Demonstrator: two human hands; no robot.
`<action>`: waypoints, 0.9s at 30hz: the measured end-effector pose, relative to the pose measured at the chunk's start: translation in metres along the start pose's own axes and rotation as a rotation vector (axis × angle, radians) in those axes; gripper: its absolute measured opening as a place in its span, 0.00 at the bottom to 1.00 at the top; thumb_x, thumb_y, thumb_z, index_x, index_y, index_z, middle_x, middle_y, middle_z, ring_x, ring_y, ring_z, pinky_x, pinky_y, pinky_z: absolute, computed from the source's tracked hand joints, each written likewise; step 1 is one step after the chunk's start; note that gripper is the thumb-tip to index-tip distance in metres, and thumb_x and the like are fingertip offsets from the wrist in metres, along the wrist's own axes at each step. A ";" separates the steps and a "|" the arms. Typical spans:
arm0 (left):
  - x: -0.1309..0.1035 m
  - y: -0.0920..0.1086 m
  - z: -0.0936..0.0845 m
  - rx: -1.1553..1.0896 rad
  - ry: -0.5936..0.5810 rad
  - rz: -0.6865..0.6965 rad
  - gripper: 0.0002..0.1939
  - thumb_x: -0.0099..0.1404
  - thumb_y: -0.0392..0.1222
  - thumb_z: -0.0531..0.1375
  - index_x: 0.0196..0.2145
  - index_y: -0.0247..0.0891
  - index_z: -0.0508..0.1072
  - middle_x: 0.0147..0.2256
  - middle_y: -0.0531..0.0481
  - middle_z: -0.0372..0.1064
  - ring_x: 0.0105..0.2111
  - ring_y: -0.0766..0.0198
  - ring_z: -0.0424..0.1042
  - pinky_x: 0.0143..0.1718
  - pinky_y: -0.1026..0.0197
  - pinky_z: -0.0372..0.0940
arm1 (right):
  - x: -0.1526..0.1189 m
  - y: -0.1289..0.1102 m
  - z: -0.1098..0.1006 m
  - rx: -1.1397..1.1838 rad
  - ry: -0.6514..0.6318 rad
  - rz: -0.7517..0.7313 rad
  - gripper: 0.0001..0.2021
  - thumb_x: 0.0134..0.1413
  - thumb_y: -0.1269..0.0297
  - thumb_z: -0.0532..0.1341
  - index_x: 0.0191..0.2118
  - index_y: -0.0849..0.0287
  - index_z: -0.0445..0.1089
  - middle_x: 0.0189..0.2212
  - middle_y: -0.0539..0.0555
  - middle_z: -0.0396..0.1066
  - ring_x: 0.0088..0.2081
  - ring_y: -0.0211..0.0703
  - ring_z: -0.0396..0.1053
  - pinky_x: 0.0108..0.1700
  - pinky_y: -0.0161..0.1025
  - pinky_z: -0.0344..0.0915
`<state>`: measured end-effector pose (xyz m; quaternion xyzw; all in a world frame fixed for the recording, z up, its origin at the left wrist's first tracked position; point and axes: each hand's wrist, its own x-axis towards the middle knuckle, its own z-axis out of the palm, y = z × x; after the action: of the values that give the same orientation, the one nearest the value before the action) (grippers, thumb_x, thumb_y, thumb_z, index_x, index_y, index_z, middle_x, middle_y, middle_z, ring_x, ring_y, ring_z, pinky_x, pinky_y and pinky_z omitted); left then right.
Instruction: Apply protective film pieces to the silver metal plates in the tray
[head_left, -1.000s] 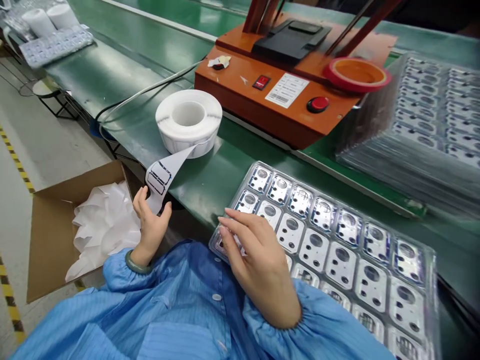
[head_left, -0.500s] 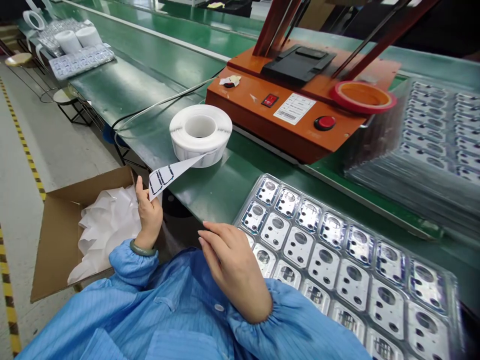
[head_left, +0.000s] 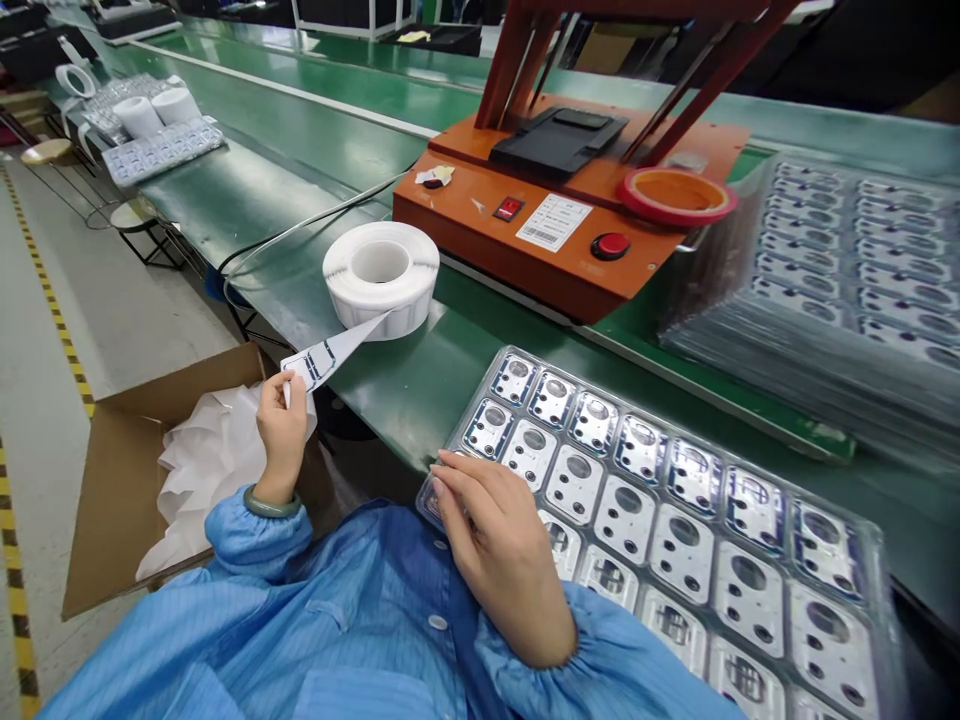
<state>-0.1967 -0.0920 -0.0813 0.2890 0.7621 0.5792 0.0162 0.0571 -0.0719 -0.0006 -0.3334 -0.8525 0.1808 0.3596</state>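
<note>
My left hand (head_left: 281,435) pinches the loose end of a white label strip (head_left: 322,362) that runs from a white label roll (head_left: 381,277) lying flat on the green bench. My right hand (head_left: 499,545) rests with its fingers on the near left corner of a clear plastic tray (head_left: 675,520) holding several small metal plates with holes. Whether anything is pinched under those fingertips is hidden. Both arms wear blue sleeves.
An orange machine (head_left: 555,225) with a red button and a red tape ring (head_left: 675,195) stands behind the tray. A stack of clear trays (head_left: 840,290) lies at right. An open cardboard box (head_left: 112,500) of white backing paper sits on the floor at left.
My right hand moved back from the bench edge onto the tray's near left corner. My left hand pulled the strip end slightly down and left.
</note>
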 end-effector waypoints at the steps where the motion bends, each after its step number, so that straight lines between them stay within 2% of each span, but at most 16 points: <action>1: 0.001 0.000 0.002 -0.008 0.009 -0.012 0.17 0.63 0.47 0.56 0.46 0.35 0.67 0.41 0.41 0.72 0.42 0.59 0.73 0.46 0.57 0.66 | -0.001 0.001 -0.001 0.001 0.008 0.001 0.07 0.59 0.72 0.56 0.41 0.58 0.70 0.39 0.57 0.74 0.42 0.48 0.71 0.45 0.49 0.66; 5: 0.003 0.005 0.007 -0.012 0.018 -0.016 0.23 0.64 0.43 0.56 0.54 0.35 0.58 0.34 0.46 0.73 0.35 0.63 0.74 0.38 0.60 0.68 | -0.008 0.003 -0.005 0.008 0.016 0.003 0.07 0.59 0.73 0.57 0.41 0.58 0.69 0.39 0.57 0.74 0.42 0.47 0.70 0.45 0.49 0.66; 10: 0.000 0.019 0.004 0.105 0.064 0.039 0.12 0.65 0.45 0.55 0.42 0.35 0.66 0.30 0.48 0.70 0.31 0.63 0.71 0.36 0.61 0.65 | -0.014 0.004 -0.008 0.011 0.021 0.010 0.07 0.58 0.73 0.57 0.41 0.59 0.69 0.39 0.57 0.74 0.42 0.47 0.70 0.45 0.49 0.66; 15: 0.001 0.028 0.001 0.204 0.085 0.153 0.11 0.65 0.46 0.55 0.35 0.35 0.71 0.34 0.46 0.68 0.37 0.60 0.68 0.40 0.59 0.63 | -0.018 0.005 -0.012 0.013 0.027 0.010 0.06 0.58 0.73 0.57 0.40 0.59 0.69 0.39 0.58 0.74 0.41 0.47 0.70 0.45 0.49 0.66; 18: 0.002 0.029 0.000 0.241 0.095 0.196 0.12 0.66 0.45 0.54 0.40 0.35 0.71 0.33 0.46 0.68 0.36 0.60 0.68 0.41 0.59 0.62 | -0.020 0.006 -0.013 0.020 0.035 0.003 0.07 0.58 0.73 0.57 0.41 0.59 0.69 0.39 0.58 0.74 0.41 0.47 0.69 0.44 0.48 0.66; 21: 0.001 0.028 -0.001 0.282 0.104 0.222 0.15 0.67 0.44 0.53 0.47 0.34 0.66 0.32 0.47 0.69 0.33 0.61 0.69 0.39 0.59 0.62 | -0.023 0.007 -0.014 0.027 0.032 0.004 0.07 0.58 0.74 0.57 0.41 0.60 0.69 0.39 0.58 0.73 0.42 0.47 0.69 0.45 0.48 0.65; 27: -0.002 0.025 -0.001 0.348 0.136 0.272 0.12 0.67 0.45 0.53 0.42 0.36 0.67 0.35 0.46 0.71 0.33 0.61 0.70 0.39 0.59 0.61 | -0.030 0.008 -0.015 0.029 0.036 0.000 0.08 0.58 0.75 0.58 0.42 0.60 0.68 0.40 0.58 0.73 0.42 0.48 0.68 0.45 0.49 0.65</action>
<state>-0.1848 -0.0900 -0.0590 0.3476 0.8040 0.4539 -0.1637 0.0871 -0.0858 -0.0101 -0.3311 -0.8432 0.1872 0.3800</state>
